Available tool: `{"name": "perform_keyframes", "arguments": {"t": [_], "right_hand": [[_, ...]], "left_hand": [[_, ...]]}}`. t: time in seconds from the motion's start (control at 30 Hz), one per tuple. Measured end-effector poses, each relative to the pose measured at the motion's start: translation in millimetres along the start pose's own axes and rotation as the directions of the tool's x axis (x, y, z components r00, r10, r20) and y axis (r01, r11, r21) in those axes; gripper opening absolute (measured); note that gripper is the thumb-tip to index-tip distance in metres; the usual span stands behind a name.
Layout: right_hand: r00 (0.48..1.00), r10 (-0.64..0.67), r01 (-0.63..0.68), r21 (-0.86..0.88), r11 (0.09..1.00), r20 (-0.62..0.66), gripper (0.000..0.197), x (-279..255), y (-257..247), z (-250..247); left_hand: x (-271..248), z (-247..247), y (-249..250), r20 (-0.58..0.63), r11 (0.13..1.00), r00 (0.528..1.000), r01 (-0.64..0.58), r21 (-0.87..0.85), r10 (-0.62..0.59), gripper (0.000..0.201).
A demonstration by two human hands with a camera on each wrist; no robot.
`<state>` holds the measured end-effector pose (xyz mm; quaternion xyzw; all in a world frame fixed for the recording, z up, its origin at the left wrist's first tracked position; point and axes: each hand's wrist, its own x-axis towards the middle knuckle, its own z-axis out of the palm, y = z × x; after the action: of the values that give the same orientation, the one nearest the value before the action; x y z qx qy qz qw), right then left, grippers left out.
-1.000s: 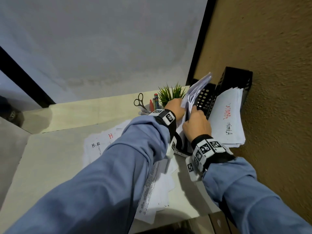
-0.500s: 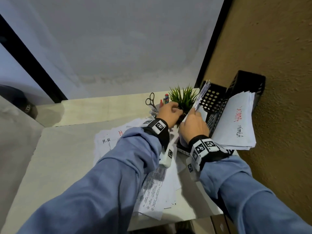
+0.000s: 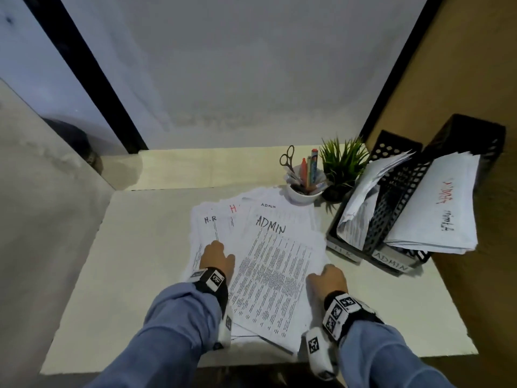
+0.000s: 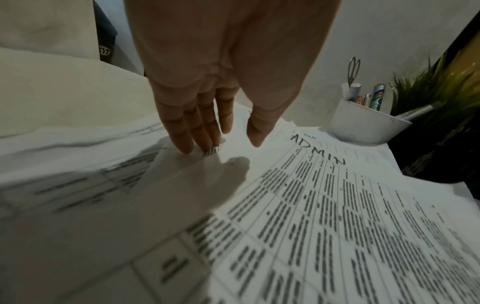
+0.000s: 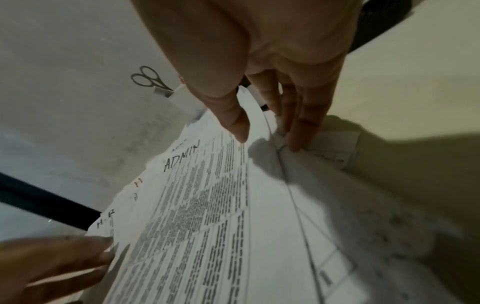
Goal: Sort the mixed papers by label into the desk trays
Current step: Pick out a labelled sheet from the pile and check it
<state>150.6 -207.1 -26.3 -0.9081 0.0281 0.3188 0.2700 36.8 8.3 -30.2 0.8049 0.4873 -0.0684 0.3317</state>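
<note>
left hand (image 3: 216,257) laid flat, fingers straight, on H.R sheet (image 3: 208,233); right hand (image 3: 327,281) | grip pinched on ADMIN sheet (image 3: 275,275) edge

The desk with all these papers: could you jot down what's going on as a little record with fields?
Place: a white desk against a wall
Loose pile: papers fanned out, top sheet marked ADMIN, others marked H.R
Left hand: fingers straight, resting on an H.R sheet
Right hand: thumb and fingers at the top sheet's right edge
Trays: two black ones at right, labelled H.R and ADMIN, both holding papers
Also there: white cup with scissors and pens, small green plant
</note>
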Motion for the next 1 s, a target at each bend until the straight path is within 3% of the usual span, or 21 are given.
{"name": "perform_keyframes", "arguments": {"t": [0.07,0.17,0.3,0.37,0.43,0.53,0.67,0.77,0.83,1.0], "right_hand": [[1.000,-0.025,0.025,0.025,0.999,-0.007,0.021,1.8,0.6,4.4],[0.996,-0.062,0.071,0.134,0.988,-0.071,0.031,0.6,0.7,8.8],[0.984,-0.100,0.125,0.173,0.977,-0.148,0.031,2.5,0.2,11.7],[0.969,-0.125,0.156,0.135,0.979,-0.212,0.020,3.0,-1.5,10.2],[0.949,-0.156,0.180,0.066,0.981,-0.274,0.011,3.4,-2.6,9.4],[0.935,-0.191,0.243,0.147,0.959,-0.298,0.022,1.2,-4.4,7.6],[0.938,-0.142,0.252,0.343,0.905,-0.316,0.032,-0.7,-8.4,1.2],[0.932,-0.079,0.239,0.436,0.868,-0.354,0.026,-5.3,-12.4,-4.7],[0.933,-0.017,0.217,0.527,0.822,-0.358,0.020,-6.0,-12.1,-8.0],[0.963,0.104,0.077,0.624,0.778,-0.249,0.027,5.7,-5.5,-16.9]], "left_hand": [[-5.4,7.4,-6.7,0.022,0.998,1.000,-0.005,-0.061,0.006,0.042],[-10.5,13.6,-12.2,0.117,0.986,0.993,0.042,-0.161,-0.023,0.042],[-17.5,15.3,-11.5,0.145,0.987,0.989,0.015,-0.161,0.008,0.014],[-20.1,17.2,-10.8,0.116,0.977,0.992,-0.017,-0.215,0.043,0.029],[-20.6,17.0,-9.9,0.087,0.956,0.995,-0.024,-0.293,0.052,0.030],[-19.8,15.4,-10.8,0.088,0.901,0.996,0.010,-0.434,0.031,0.031],[-21.1,12.7,-18.0,0.077,0.867,0.996,0.003,-0.498,0.041,0.029],[-23.2,9.7,-21.4,0.114,0.817,0.992,0.016,-0.576,0.061,0.035],[-24.1,6.3,-20.5,0.118,0.781,0.991,0.030,-0.624,0.057,0.026],[-9.4,10.8,-35.4,0.131,0.713,0.991,0.097,-0.694,-0.006,0.015]]}}
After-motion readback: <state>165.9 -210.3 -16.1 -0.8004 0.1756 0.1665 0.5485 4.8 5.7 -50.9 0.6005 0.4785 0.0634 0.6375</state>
